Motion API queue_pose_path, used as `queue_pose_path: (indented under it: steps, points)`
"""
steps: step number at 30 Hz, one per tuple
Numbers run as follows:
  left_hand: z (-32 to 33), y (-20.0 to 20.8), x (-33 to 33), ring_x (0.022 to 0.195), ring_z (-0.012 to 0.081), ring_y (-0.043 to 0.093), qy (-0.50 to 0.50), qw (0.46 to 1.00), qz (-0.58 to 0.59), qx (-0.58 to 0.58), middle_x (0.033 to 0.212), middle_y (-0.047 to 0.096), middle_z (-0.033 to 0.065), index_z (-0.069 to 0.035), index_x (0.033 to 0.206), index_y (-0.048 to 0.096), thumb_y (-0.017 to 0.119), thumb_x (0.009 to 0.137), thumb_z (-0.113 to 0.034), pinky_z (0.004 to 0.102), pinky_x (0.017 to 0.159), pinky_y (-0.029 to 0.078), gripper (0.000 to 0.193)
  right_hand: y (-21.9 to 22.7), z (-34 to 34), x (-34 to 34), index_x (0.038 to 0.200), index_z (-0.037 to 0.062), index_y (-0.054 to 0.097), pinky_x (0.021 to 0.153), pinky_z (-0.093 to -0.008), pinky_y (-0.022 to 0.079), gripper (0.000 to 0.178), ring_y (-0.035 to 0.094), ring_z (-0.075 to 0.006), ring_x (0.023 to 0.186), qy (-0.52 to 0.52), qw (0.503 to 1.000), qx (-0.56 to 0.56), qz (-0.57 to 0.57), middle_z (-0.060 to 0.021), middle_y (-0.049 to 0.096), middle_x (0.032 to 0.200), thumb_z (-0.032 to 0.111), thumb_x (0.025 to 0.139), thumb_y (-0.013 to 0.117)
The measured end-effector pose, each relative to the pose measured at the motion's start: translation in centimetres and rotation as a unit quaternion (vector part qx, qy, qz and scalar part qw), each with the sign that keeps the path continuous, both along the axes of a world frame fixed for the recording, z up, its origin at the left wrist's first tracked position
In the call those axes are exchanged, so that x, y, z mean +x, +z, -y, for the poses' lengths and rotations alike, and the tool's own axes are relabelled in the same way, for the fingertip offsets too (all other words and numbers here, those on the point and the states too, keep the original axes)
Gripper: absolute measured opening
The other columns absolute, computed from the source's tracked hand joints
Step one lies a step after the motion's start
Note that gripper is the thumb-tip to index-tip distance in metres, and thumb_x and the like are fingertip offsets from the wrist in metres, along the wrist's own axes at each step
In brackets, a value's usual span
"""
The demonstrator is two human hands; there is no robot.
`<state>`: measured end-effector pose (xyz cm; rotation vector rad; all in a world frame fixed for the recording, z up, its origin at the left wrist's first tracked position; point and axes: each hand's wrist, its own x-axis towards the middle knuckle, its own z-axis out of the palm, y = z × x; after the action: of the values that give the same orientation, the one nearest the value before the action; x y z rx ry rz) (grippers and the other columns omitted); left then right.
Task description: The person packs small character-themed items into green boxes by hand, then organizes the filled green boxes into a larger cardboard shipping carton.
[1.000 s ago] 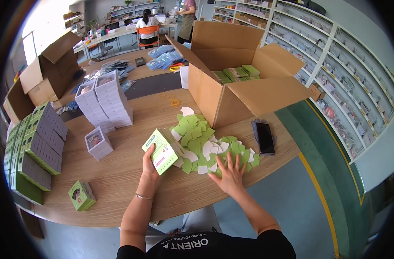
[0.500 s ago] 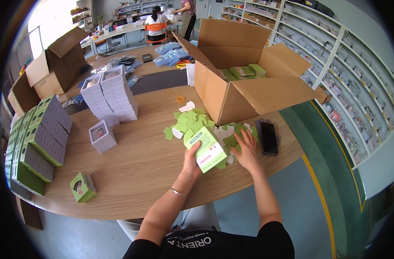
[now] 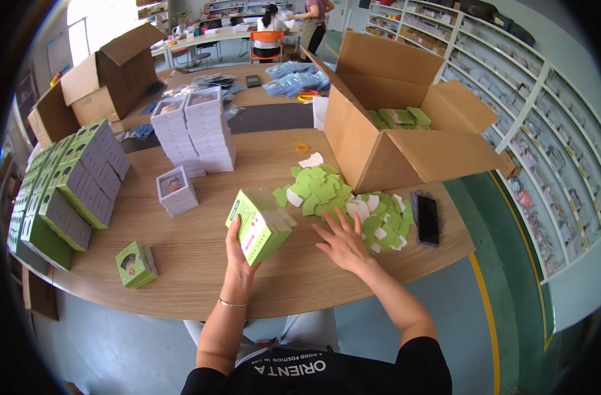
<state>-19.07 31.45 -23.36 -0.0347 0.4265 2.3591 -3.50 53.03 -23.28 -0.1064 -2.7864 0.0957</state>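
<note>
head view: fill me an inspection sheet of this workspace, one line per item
Surface: wood-look table with a curved front edge
Job's things: green-and-white pack in hand; green and white cut pieces piled beside the open carton, which holds green packs
Clutter: phone, yellow bands, blue packets
Hands: left hand grips the pack; right hand spread by the pile, contact unclear
Cables: nothing seen
Surroundings: shelving at right; seated person and standing person behind

Scraps [image 3: 326, 191] before the carton [image 3: 354, 141], phone [image 3: 428, 220] to their right.
</note>
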Motion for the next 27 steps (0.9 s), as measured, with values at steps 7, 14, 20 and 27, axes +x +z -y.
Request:
queue_pose_path:
  steps: [7,14,20,27]
  points:
    - [5.6,-2.6,-2.1,0.093,0.0276,0.069,0.030,0.999,-0.015,0.016,0.109,0.069,0.0133,-0.004,0.121,0.059,0.061,0.090,-0.040,0.0431,0.082,0.057,0.048,-2.3,-5.3,2.0,0.108,0.0144,0.071,0.111,-0.0534,0.023,0.024,0.047,-0.0270,0.128,0.025,0.998,-0.007,-0.064,-0.0093,0.062,0.124,0.025,0.087,0.065]
    - [6.0,-1.6,-1.4,0.093,0.0281,0.069,0.025,0.998,-0.021,0.057,0.111,0.067,0.0169,0.001,0.122,0.056,0.065,0.088,-0.028,0.0420,0.083,0.058,0.046,0.2,3.3,-10.3,0.117,0.0089,0.063,0.107,-0.0516,0.033,0.033,0.050,-0.0285,0.124,0.109,0.985,0.005,-0.131,-0.0114,0.059,0.127,0.022,0.087,0.063]
    - [6.5,-2.2,-1.1,0.097,0.0300,0.067,0.008,0.998,-0.052,0.044,0.113,0.066,0.0182,0.001,0.123,0.055,0.067,0.084,-0.025,0.0424,0.087,0.056,0.048,-2.4,0.5,-17.7,0.128,0.0101,0.057,0.116,-0.0469,0.024,0.039,0.036,-0.0284,0.139,-0.051,0.998,-0.002,0.024,-0.0143,0.054,0.136,0.033,0.099,0.046]
    - [4.9,-0.6,0.1,0.097,0.0251,0.066,-0.008,0.991,-0.125,-0.037,0.111,0.064,0.0144,0.001,0.123,0.051,0.073,0.080,-0.020,0.0386,0.086,0.056,0.053,-0.9,-1.6,-16.5,0.117,0.0033,0.065,0.110,-0.0439,0.031,0.039,0.046,-0.0273,0.129,-0.064,0.992,0.028,-0.109,-0.0201,0.053,0.134,0.034,0.095,0.056]
